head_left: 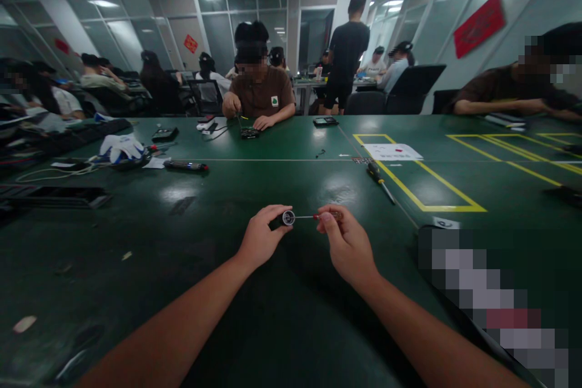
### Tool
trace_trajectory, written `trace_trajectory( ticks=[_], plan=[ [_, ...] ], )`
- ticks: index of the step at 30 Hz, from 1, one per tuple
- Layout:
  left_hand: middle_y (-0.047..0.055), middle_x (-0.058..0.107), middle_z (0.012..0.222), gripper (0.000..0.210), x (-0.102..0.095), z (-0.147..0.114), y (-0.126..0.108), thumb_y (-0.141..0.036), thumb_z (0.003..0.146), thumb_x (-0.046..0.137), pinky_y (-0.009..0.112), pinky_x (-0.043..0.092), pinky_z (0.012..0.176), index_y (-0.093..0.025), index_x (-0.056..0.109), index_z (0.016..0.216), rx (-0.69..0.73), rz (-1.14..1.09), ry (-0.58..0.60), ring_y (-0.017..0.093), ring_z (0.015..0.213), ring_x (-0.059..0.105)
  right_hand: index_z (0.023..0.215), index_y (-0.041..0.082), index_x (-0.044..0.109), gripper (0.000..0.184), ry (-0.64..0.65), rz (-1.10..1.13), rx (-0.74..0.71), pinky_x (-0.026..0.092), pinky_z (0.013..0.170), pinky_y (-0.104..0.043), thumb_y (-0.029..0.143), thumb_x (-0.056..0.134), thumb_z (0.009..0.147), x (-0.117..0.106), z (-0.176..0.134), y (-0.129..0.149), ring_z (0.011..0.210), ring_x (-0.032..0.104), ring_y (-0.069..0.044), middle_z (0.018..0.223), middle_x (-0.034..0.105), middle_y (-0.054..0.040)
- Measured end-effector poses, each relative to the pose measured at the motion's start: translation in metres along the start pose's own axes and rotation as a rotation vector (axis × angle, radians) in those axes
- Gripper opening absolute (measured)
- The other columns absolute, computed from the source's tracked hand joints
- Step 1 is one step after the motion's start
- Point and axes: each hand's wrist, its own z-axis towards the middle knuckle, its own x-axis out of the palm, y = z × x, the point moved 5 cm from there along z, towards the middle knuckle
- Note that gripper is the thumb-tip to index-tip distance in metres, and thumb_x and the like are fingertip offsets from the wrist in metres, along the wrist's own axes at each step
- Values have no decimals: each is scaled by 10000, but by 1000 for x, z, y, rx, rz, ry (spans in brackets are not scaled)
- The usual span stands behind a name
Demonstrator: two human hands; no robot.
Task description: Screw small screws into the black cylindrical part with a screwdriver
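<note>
Two hands hold a slim screwdriver [316, 216] against or just beside a small dark cylinder [288, 218] above the green table [195, 248].
The left hand [264, 235] grips the cylinder between thumb and fingers, its round, pale-rimmed end showing; the right hand [349, 245] pinches the slim screwdriver by its reddish handle, the shaft pointing left to that rim; whether the tip touches or enters it is too small to tell; beyond the right hand, a black-and-yellow screwdriver [376, 173] lies near a white sheet [394, 152].
</note>
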Motion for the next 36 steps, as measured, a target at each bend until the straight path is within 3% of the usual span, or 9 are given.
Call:
trace_trajectory(
  ticks=[17,24,29,32,36],
  plan=[
    [41,708,1221,438,5,-1,3,-89,805,748,416,477,1076,-260,721,1208,10,-34,21,209,1159,652,1007,221,590,208,-89,-134,-8,461,676,-305,381,460,1028,-6,2,4,686,622,-181,761,655,-9],
    [52,710,1217,428,9,0,8,-77,807,738,412,482,1070,-254,731,1197,38,-58,34,213,1156,655,1084,251,567,168,108,-53,-35,435,633,-296,378,469,1035,2,-1,4,653,601,-173,682,581,35],
    [52,713,1209,420,11,0,9,-64,808,733,405,485,1060,-255,739,1182,27,-84,39,210,1152,657,908,236,617,248,199,16,-103,426,643,-297,418,493,1021,9,-8,11,671,551,-164,744,568,10],
    [50,711,1218,424,9,0,8,-64,805,739,402,473,1074,-250,736,1186,12,-93,28,209,1164,653,827,226,636,363,141,-14,-70,407,624,-302,443,435,1039,9,-10,8,656,527,-167,708,552,2],
    [50,712,1222,412,6,1,8,-86,811,741,407,472,1078,-248,735,1190,2,-90,6,215,1164,652,1010,246,598,201,-2,57,18,459,664,-305,405,475,1017,8,-7,-3,724,585,-182,815,606,-4]
  ],
)
